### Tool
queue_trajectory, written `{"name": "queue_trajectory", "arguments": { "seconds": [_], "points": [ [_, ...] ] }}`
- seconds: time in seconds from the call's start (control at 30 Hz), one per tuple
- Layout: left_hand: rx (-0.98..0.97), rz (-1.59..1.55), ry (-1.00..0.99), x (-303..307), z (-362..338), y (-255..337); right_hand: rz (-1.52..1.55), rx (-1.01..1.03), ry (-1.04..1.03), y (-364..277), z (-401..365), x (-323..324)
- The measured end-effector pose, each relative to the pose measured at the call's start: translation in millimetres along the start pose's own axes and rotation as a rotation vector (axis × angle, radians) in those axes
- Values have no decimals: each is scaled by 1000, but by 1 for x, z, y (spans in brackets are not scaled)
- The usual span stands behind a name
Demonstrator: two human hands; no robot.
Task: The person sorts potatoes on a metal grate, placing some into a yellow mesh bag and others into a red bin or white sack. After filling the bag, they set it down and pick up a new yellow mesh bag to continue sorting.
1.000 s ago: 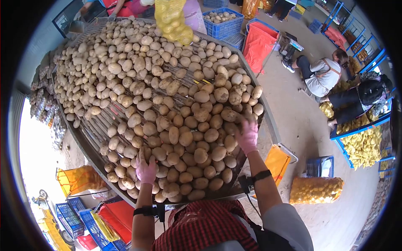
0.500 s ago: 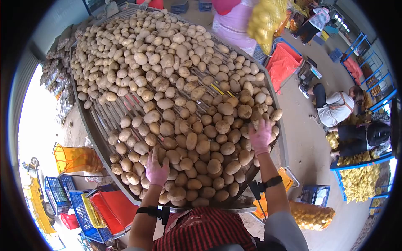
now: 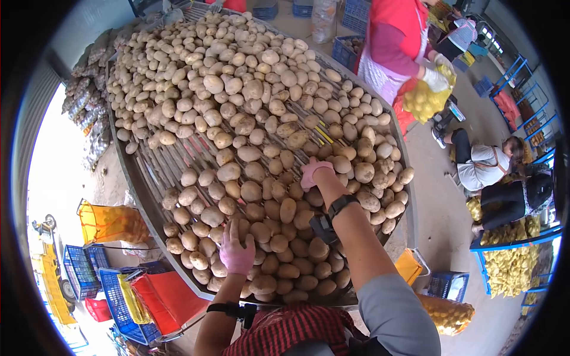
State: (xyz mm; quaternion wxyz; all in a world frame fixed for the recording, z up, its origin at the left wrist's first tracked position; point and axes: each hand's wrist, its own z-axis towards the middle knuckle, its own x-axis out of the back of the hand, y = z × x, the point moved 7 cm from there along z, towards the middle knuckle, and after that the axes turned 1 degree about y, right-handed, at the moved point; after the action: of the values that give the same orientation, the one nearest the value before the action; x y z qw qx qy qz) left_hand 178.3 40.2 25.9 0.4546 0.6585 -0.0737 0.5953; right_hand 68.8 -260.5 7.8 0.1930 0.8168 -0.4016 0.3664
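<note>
Many potatoes [image 3: 255,118] cover a slatted sorting table [image 3: 155,178] with a raised metal rim. My left hand [image 3: 236,254], in a pink glove, rests on potatoes near the table's front edge, its fingers apart and nothing seen in it. Farther forward, near the middle of the table, my right hand [image 3: 313,173] reaches in among the potatoes beside bare slats. Its fingers are bent down and partly hidden, so what they touch cannot be made out.
At the upper right a co-worker in red [image 3: 398,41] holds a yellow net bag [image 3: 428,98] of potatoes. Others sit at the right near a blue rack [image 3: 516,242]. Red-lined crates [image 3: 166,299] and an orange bag [image 3: 113,222] stand at the lower left.
My right hand has moved from the right edge leftward and forward to the table's middle. My left hand has shifted slightly right and nearer me. The co-worker has turned with the net bag.
</note>
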Motion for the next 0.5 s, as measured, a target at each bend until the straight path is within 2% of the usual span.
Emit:
{"name": "queue_trajectory", "arguments": {
  "seconds": [0.07, 0.13, 0.2, 0.23, 0.27, 0.33, 0.37, 0.4, 0.43, 0.47, 0.5],
  "points": [
    [14, 15, 0, 1, 1, -2, 60, 53, -1, 5, -1, 3],
    [21, 6, -31, -1, 1, -2, 65, 96, 91, 11, -7, 0],
    [32, -9, -33, 4, 2, 0, 467, 243, 276, 19, 3, 2],
    [61, -22, -67, 3, 2, 0, 809, 343, 354, 28, 11, 3],
    [89, -33, -101, 3, 1, -1, 806, 346, 346, 32, 7, 2],
    [68, 82, -76, 8, 4, 1, 2075, 666, 69, 39, -5, 5],
    [42, 195, -50, 10, 8, 4, 2077, 666, 72, 41, -17, 7],
    [39, 195, -52, 11, 16, 9, 2225, 877, 19, 39, -46, 18],
    [-45, 97, 9, 15, 32, 25, 2361, 1096, -37, 41, -70, 25],
    [-128, -4, 70, 20, 49, 43, 2363, 1091, -29, 43, -79, 23],
    [-144, -174, -14, 17, 67, 60, 2446, 1105, 6, 50, -86, 19]
  ]
}}
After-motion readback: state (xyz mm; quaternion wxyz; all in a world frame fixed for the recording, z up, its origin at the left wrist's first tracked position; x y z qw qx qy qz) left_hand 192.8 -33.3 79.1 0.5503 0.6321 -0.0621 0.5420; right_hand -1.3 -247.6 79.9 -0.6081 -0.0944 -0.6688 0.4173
